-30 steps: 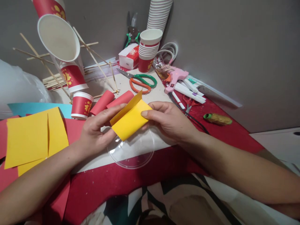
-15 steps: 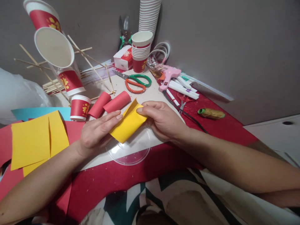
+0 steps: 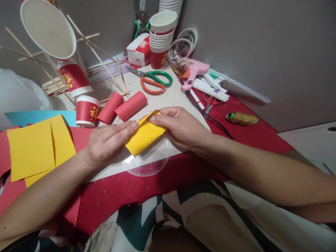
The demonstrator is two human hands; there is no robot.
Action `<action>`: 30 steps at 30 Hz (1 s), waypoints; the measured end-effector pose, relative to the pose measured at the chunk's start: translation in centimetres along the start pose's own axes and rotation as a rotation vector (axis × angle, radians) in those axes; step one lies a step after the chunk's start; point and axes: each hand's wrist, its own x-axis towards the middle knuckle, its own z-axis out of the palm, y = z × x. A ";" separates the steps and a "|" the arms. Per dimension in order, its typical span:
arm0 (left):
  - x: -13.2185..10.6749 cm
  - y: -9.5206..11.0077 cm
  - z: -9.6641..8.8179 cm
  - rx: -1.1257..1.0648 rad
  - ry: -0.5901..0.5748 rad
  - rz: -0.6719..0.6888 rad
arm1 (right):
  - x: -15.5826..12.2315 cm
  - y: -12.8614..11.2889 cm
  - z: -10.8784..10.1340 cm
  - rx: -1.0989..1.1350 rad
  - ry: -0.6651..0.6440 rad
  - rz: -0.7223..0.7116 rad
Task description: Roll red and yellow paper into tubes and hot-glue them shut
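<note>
A piece of yellow paper (image 3: 145, 136), curled into a loose roll, is between my two hands above a clear round plastic lid (image 3: 143, 170). My left hand (image 3: 111, 140) grips the roll's left end, its fingers together along the edge and its thumb hidden. With the thumb on top and fingers behind, my right hand (image 3: 181, 127) pinches the right end. Just beyond lie two red paper rolls (image 3: 131, 106) side by side. Orange-and-green-handled scissors (image 3: 154, 82) rest farther back on the white board (image 3: 175, 101).
Yellow sheets (image 3: 31, 147) lie at left on red paper. A red-and-white paper cup (image 3: 87, 111) stands near joined cups and crossed sticks. Behind are stacked cups (image 3: 159, 56), a pink glue gun (image 3: 195, 71), white sticks and small scissors. A thread spool (image 3: 241, 118) lies at right.
The yellow paper has been curled further, its upper edge now folded down closer to the roll. My hands stay on it. The view has tipped slightly downward.
</note>
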 end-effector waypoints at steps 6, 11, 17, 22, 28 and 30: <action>-0.2 0.1 0.9 0.026 0.048 -0.080 | -0.1 0.1 -0.1 0.006 -0.003 0.039; -0.1 0.1 0.3 -0.014 -0.051 0.042 | -0.2 -0.2 -0.1 0.017 0.012 0.102; -0.8 0.3 0.6 -0.110 0.063 -0.136 | -0.1 -1.1 -0.3 -0.011 -0.010 0.074; -1.1 0.4 1.1 -0.245 0.326 -0.524 | -0.2 -2.2 -1.1 -0.256 0.213 -0.346; -0.2 0.7 0.5 -0.337 0.318 -0.571 | -0.5 -2.8 -2.2 -0.624 -0.014 -0.721; -0.2 0.8 0.5 -0.368 0.315 -0.564 | -0.6 -3.1 -2.5 -0.687 -0.044 -0.746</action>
